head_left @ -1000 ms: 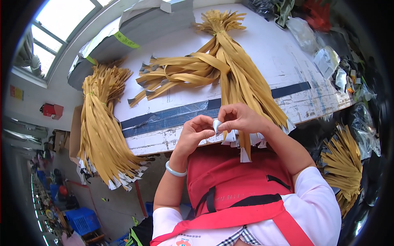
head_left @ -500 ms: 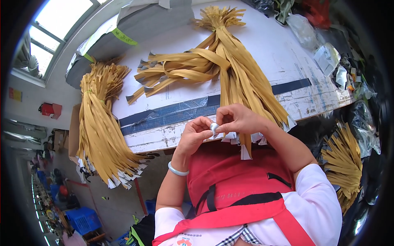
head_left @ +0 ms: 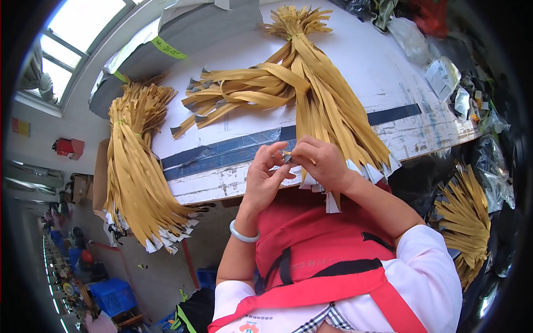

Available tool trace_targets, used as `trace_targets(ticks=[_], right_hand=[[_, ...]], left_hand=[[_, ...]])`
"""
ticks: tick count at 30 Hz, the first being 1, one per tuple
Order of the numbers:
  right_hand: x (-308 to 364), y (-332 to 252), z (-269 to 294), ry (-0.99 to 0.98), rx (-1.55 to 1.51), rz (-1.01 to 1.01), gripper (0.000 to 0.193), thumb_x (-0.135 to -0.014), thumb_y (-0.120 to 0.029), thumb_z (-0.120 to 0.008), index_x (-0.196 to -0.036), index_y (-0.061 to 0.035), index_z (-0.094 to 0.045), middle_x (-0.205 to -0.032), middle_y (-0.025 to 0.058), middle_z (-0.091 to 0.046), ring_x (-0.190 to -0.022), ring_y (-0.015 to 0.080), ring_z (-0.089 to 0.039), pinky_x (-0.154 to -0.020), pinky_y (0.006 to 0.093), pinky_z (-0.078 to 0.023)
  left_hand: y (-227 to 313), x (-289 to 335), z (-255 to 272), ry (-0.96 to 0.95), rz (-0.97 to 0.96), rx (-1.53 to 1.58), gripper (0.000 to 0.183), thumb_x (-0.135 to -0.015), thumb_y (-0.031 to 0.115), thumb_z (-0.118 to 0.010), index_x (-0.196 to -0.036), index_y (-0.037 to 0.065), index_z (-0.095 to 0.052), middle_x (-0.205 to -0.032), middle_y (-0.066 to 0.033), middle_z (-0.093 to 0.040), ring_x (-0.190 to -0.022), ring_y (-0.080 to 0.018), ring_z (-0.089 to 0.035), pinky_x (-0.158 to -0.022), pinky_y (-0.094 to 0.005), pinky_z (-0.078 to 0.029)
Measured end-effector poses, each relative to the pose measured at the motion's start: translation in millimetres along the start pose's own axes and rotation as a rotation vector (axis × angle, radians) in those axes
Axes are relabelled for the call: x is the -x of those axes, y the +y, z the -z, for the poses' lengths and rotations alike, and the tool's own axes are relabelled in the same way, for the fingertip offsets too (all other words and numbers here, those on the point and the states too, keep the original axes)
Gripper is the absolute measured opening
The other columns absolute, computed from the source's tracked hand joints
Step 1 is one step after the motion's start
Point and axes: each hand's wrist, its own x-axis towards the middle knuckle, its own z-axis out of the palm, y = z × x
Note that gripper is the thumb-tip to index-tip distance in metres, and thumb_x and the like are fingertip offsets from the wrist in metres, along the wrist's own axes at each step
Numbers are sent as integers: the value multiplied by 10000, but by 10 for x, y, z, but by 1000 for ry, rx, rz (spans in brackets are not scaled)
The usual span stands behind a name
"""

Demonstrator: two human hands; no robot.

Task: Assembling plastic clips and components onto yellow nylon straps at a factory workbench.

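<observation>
At frame centre, left hand [head_left: 265, 176] and right hand [head_left: 321, 164] pinch a small grey tab [head_left: 287, 158] on a yellow strap bundle [head_left: 327, 105] over the bench [head_left: 377, 61].

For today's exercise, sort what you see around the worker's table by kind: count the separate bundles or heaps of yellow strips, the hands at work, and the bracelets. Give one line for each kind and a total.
Bundles or heaps of yellow strips: 4 (tied bundle, loose heap, bundle hanging at the left, heap low on the right)
Hands: 2 (left hand, right hand)
Bracelets: 1 (pale bracelet)
Total: 7
</observation>
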Motion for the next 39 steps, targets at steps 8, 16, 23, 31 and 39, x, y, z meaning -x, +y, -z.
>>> trace_targets(ticks=[8,16,23,31,39], right_hand=[[49,3,5,-6,-319,-123,77,-896,-72,-701,-927,-25,-650,-868,74,-624,-784,189,-639,-667,317,-501],[146,-77,-55,-13,-692,-534,182,-972,-183,-672,-952,-4,-649,-785,-18,-612,-731,50,-567,-663,216,-474],[50,-102,27,-94,-368,-383,136,-961,-136,-661,-910,-13,-631,-789,-2,-597,-710,57,-562,-649,218,-471],[33,-26,-4,-33,-554,-554,178,-956,-161,-663,-877,-8,-618,-773,11,-597,-680,72,-580,-616,237,-478],[20,-15,-4,-180,-795,-631,219,-981,-231,-664,-904,-30,-625,-774,-18,-598,-673,56,-573,-616,219,-488]], left_hand=[[22,-11,150,-60,-213,-287,159,-889,-60,-671,-1043,-25,-682,-1045,-96,-625,-817,-151,-679,-732,-266,-598],[13,14,-11,102,-360,-511,154,-846,-39,-724,-985,-10,-664,-912,-106,-663,-782,-180,-675,-667,-280,-545],[-22,87,69,57,-408,-704,102,-856,-81,-688,-925,-24,-639,-809,-88,-611,-704,-158,-637,-629,-260,-516],[-59,110,126,148,-419,-701,87,-869,-82,-670,-860,-22,-608,-772,-92,-591,-636,-153,-588,-564,-267,-471],[64,131,140,105,-389,-626,115,-852,-74,-678,-853,-17,-578,-769,-112,-588,-658,-214,-614,-582,-306,-483]])
